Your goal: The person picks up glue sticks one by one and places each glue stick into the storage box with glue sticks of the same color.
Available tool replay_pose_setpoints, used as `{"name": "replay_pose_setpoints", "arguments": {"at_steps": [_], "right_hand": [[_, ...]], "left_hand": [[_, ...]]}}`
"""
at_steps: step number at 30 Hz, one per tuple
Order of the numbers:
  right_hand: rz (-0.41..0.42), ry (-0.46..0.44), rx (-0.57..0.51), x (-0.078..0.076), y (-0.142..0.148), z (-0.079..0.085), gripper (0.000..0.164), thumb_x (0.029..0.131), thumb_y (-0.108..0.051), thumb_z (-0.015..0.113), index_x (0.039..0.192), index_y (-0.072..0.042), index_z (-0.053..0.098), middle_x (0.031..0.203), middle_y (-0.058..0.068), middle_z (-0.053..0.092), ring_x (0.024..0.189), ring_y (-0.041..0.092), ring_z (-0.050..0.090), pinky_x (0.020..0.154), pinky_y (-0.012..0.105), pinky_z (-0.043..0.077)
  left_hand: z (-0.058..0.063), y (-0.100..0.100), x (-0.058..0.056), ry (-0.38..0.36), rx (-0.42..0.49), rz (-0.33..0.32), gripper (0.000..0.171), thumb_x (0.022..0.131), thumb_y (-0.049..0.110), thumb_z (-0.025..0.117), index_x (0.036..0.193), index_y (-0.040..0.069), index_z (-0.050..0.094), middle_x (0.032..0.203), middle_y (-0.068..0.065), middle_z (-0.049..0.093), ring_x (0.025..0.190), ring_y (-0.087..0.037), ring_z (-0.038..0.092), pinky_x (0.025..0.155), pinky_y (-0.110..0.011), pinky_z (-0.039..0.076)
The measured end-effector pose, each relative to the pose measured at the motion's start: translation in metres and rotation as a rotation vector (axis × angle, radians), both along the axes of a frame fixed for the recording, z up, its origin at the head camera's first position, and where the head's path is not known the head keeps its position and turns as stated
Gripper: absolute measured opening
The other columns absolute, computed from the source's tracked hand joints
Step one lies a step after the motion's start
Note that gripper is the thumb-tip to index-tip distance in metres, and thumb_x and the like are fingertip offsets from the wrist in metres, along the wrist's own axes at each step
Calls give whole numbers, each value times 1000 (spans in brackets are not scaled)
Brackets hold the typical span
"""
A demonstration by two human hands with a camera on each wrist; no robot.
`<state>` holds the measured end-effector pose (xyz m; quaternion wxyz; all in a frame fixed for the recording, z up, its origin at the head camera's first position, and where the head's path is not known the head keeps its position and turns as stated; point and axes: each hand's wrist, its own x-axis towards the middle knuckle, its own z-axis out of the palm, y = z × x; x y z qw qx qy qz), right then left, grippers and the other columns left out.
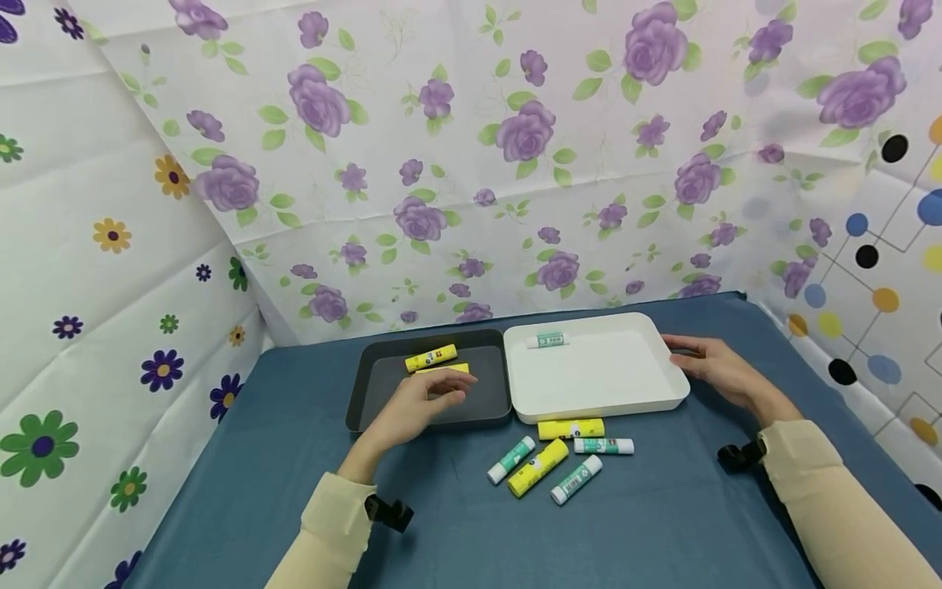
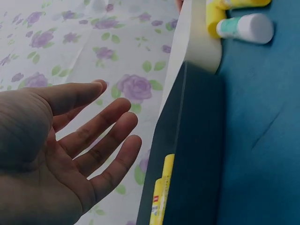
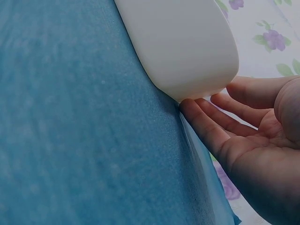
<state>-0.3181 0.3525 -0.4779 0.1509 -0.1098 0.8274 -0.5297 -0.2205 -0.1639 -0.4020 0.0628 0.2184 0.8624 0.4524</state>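
My left hand (image 1: 423,401) hovers over the dark grey tray (image 1: 482,401), fingers loosely extended and nothing in them. Inside that tray lie two yellow glue sticks (image 1: 431,357), one partly hidden behind the hand. The left wrist view shows the palm and spread fingers of this hand beside the tray's dark wall (image 2: 199,140). On the right, my right hand (image 1: 717,372) touches the short end of the white tray (image 1: 589,372) with its fingertips and thumb. In the right wrist view those fingers (image 3: 206,124) are nearly straight, right at the tray's lower edge. One green-and-white glue stick (image 1: 548,339) lies in the white tray.
In front of the trays, yellow glue sticks (image 1: 538,468) and several green-and-white glue sticks (image 1: 577,479) lie on the blue cloth (image 1: 294,458). The two trays stand side by side. A flowered curtain (image 1: 441,164) rises behind the table, with patterned sheets at both sides.
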Motion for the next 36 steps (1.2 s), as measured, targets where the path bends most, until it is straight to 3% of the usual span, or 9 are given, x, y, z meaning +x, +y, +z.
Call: {"name": "replay_pose_setpoints", "arguments": {"at_steps": [14,21,27,36], "right_hand": [[0,3,-2,-1,0,-2,74,108,-37,58,165,-3,25,166,29,26,149,49,31,97,27,54],[-2,0,8,-1,0,-3,74,108,-37,58,165,-4,26,166,29,25,149,49,31,99,31,54],[1,1,5,-1,0,-3,73,108,-37,58,165,-3,26,166,29,26,150,49,30,97,27,53],[6,9,16,0,1,-2,73,108,-37,58,165,-3,26,166,29,26,150,50,29,99,30,53]], "left_hand": [[-20,17,21,-87,-40,-79,31,107,19,62,136,12,69,123,-14,71,102,-20,67,86,-32,55],[-30,24,24,-110,-43,-104,32,107,18,62,136,8,68,120,-14,71,99,-19,67,83,-31,54],[-39,30,25,-131,-59,-135,34,107,20,62,139,9,66,120,-11,72,103,-19,67,88,-32,54],[-45,39,27,-170,-73,-171,39,104,18,66,143,9,64,121,-8,69,103,-19,66,85,-31,53]]}}
